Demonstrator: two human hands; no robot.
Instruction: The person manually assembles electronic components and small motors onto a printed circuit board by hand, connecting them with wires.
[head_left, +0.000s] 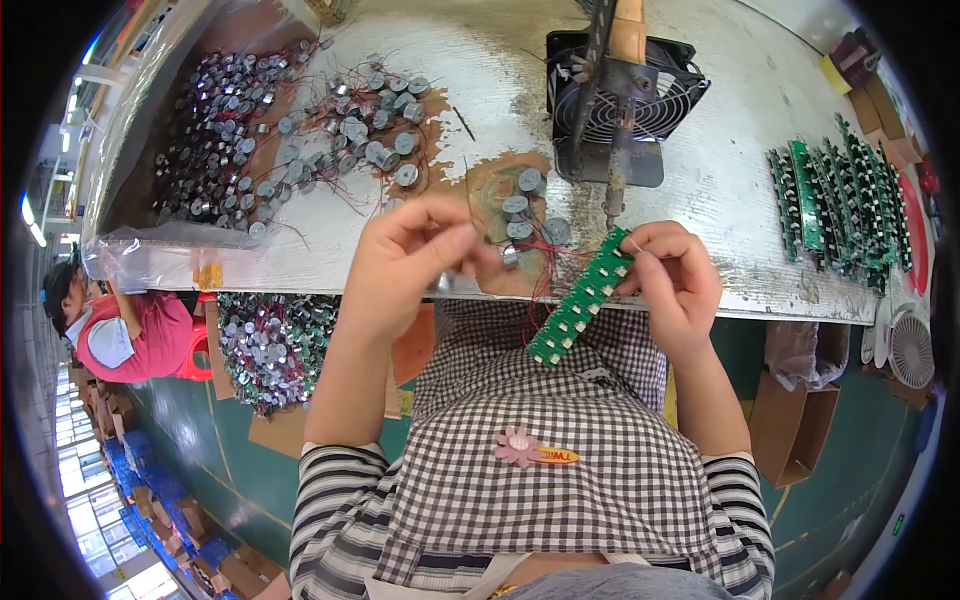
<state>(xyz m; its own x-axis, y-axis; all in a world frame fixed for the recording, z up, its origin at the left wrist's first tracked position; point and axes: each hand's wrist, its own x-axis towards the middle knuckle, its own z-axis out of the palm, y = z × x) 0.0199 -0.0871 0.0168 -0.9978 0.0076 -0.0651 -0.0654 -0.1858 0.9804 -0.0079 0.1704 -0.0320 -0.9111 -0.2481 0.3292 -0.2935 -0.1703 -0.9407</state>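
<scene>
My right hand [678, 285] grips a long green circuit board [580, 306] near its far end, thumb and fingers closed at its edge. The board slants toward my apron and carries a row of small pale connectors. Its far end lies just below the tip of a fixed soldering iron [621, 150]. My left hand [420, 250] is closed in a pinch, with a thin wire [468, 192] rising from the fingers. Beside that hand sit a few small round metal motors [515, 205] with red wires [540, 270], some running toward the board.
A black fan [675, 95] stands behind the iron. Many loose motors [355, 130] spread across the left of the worktable [480, 50]. Finished-looking rows of green boards [835, 205] stand at the right. A person in pink [150, 335] sits far left.
</scene>
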